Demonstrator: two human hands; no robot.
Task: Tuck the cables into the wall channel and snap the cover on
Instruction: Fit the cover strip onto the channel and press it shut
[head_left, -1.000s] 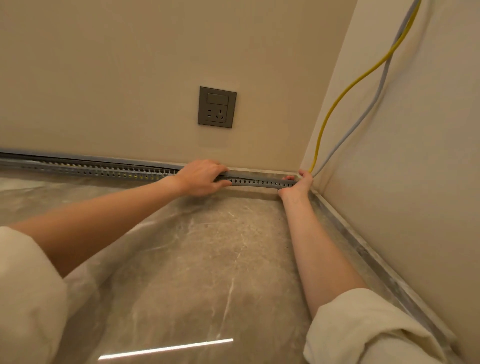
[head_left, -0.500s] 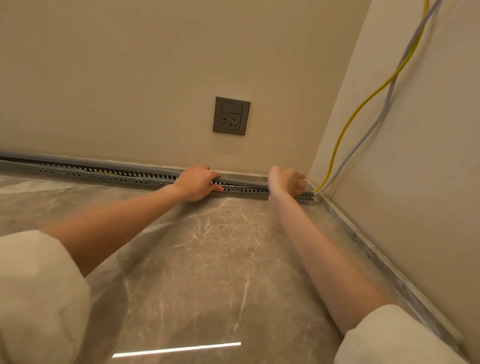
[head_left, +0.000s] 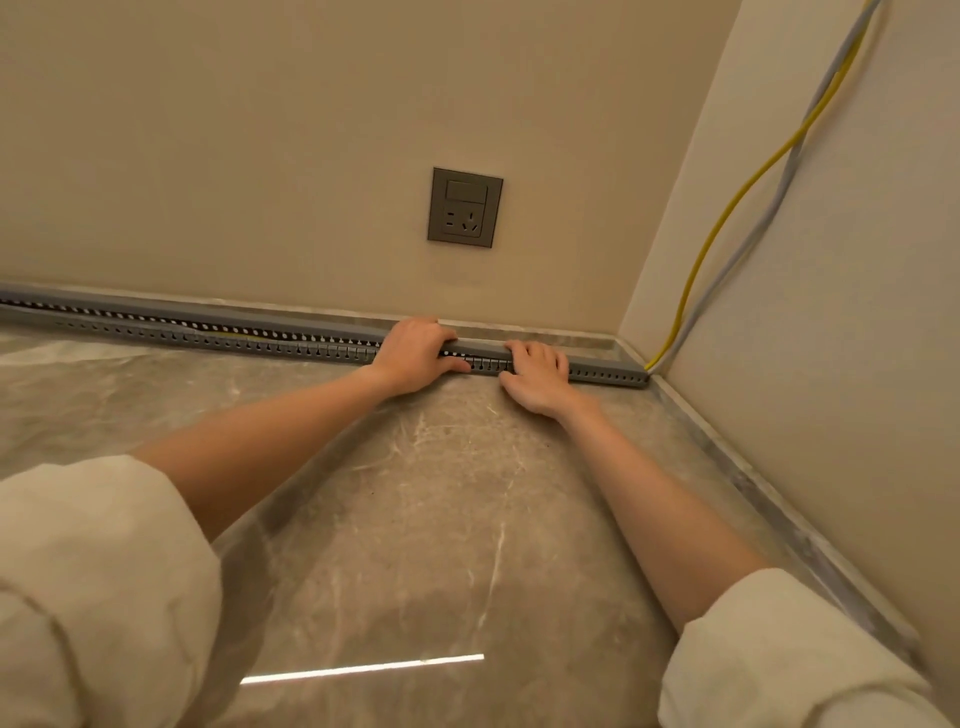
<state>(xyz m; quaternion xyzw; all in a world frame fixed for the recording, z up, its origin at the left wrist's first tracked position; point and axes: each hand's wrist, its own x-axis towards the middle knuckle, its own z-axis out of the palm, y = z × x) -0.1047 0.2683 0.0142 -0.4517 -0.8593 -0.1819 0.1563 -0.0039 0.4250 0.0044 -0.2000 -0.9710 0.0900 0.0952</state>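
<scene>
1. A plain beige back wall (head_left: 260, 130) fills the view from 9 to 1 o'clock.
2. A second beige wall (head_left: 857, 338) meets it in a corner at about 2 o'clock and runs down toward 4 o'clock.
3. A grey-brown socket plate (head_left: 465, 207) with a switch above its outlet holes sits on the back wall at about 12 o'clock.
4. A low stone skirting (head_left: 753, 467) lines the foot of both walls.
5. The floor (head_left: 415, 519) is polished grey-brown marble with pale veins.
6. A bright strip of reflected light (head_left: 363, 667) lies on the floor at 6 o'clock.
7. The lighting is warm and even.
</scene>
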